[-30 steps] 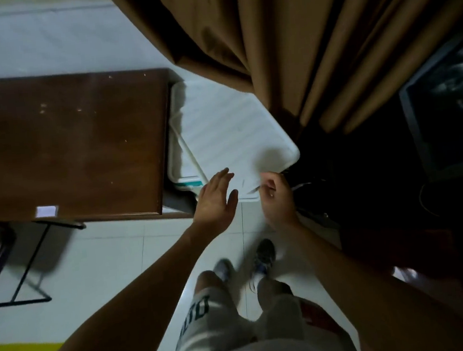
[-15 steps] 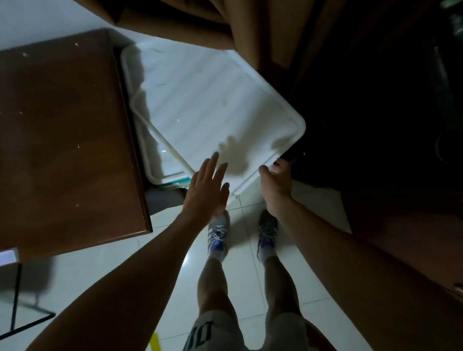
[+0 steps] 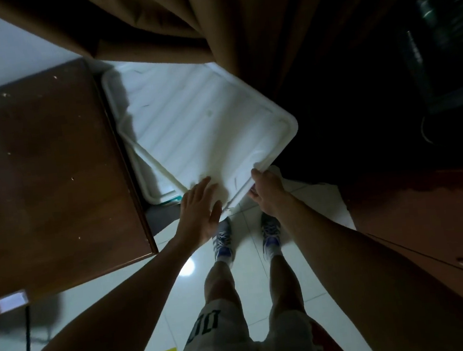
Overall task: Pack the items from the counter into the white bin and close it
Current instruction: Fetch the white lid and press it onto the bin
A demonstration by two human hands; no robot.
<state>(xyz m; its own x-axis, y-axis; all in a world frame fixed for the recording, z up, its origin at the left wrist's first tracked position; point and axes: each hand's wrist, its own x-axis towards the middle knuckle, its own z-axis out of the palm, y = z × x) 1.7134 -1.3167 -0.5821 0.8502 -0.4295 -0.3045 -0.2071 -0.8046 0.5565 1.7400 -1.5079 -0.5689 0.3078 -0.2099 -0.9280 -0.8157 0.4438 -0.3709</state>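
Your left hand (image 3: pixel 199 209) lies flat on the lid (image 3: pixel 206 127); right hand (image 3: pixel 267 191) grips its near edge. Lid's skewed over the white bin (image 3: pixel 153 194); contents hidden.

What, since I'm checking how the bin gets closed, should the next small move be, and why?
Probably swing the lid round until it sits square on the bin. The lid lies skewed over the bin, leaving part of its rim bare. The right hand grips the lid's near edge; the left hand is open at its near corner.
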